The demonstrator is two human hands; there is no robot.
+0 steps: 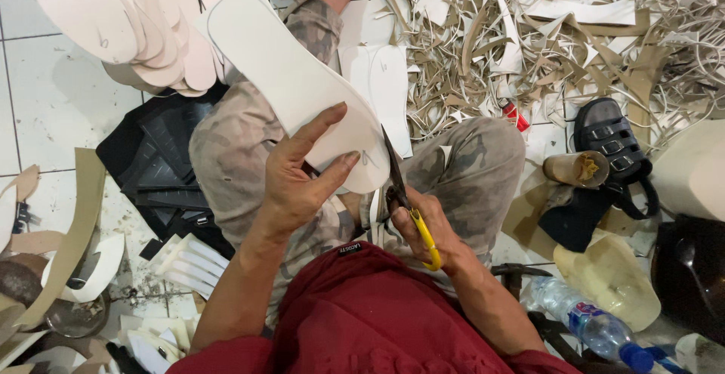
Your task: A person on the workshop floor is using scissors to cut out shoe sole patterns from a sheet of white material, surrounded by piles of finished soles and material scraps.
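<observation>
White floor tiles (pixel 45 94), dirty, scraps everywhere, and I see the person seated on the floor with work in the lap. Main item: a pale sole-shaped cutout (pixel 294 87), held up over the knees, long end pointing away, rounded near end at the scissors. Left hand (pixel 298 181) grips it from below, thumb on top and fingers pressed against the face, pinching the near end so it stays flat and steady at the blade. Right hand (pixel 423 227) is closed round the yellow handles of the scissors (pixel 400 189), dark blades pointing up along the cutout's right edge, touching it near the rounded end; looks like a trimming hold, blade angle follows the outline. Camouflage trousers (pixel 234 140) underneath catch the offcuts. Outward: stack of similar pale soles (pixel 121 11) top left, within reach. Big heap of tan and cream offcut strips (pixel 544 34) top right. Black sandal (pixel 612 143) right, cardboard tube (pixel 578 168) just beside it, plastic water bottle (pixel 585 321) lower right, black mat (pixel 158 162) left of the leg.
</observation>
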